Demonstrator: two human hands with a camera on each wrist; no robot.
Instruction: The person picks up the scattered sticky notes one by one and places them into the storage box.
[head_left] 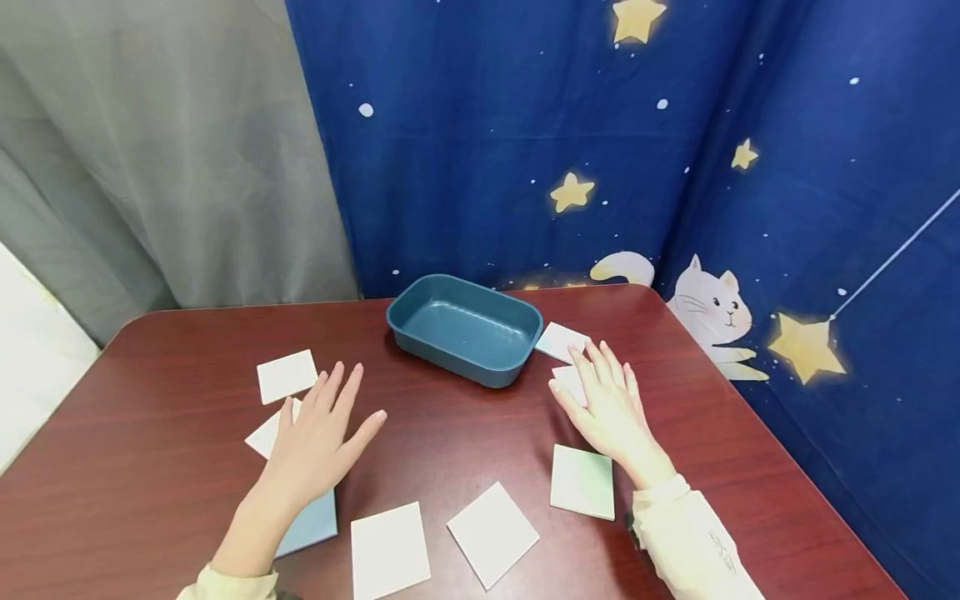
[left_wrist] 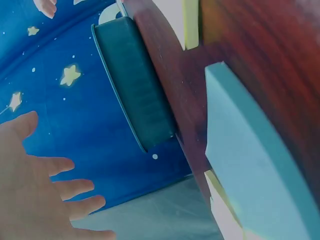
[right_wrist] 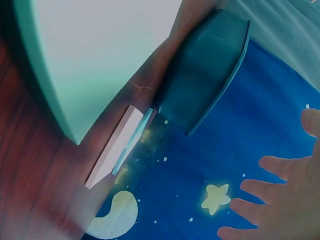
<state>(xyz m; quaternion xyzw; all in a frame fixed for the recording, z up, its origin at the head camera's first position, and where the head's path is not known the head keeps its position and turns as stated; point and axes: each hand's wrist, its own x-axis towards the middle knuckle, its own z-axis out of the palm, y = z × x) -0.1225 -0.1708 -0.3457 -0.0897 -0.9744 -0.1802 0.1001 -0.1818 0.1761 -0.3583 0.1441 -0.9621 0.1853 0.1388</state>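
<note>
My left hand [head_left: 315, 446] is held over the left part of the table, fingers spread, with nothing in it. Under its wrist lies a blue square pad [head_left: 313, 523], partly hidden by the forearm. Beyond that, a white pad [head_left: 262, 437] is half covered by the fingers, and another white pad [head_left: 288, 377] lies past them. On the other side my right hand [head_left: 611, 421] hovers with straight fingers, holding nothing. It overlaps a white pad [head_left: 567, 381]; a pale green pad [head_left: 582, 482] lies nearer the wrist. Thick coloured edges show on the pads in both wrist views.
A dark teal rectangular bin [head_left: 442, 357] stands at the table's far edge, between the hands. One pad [head_left: 561, 342] lies against its right side. Two white pads [head_left: 390, 550] lie near the front. Grey and blue starry curtains [head_left: 480, 150] hang behind the reddish-brown table [head_left: 187, 383].
</note>
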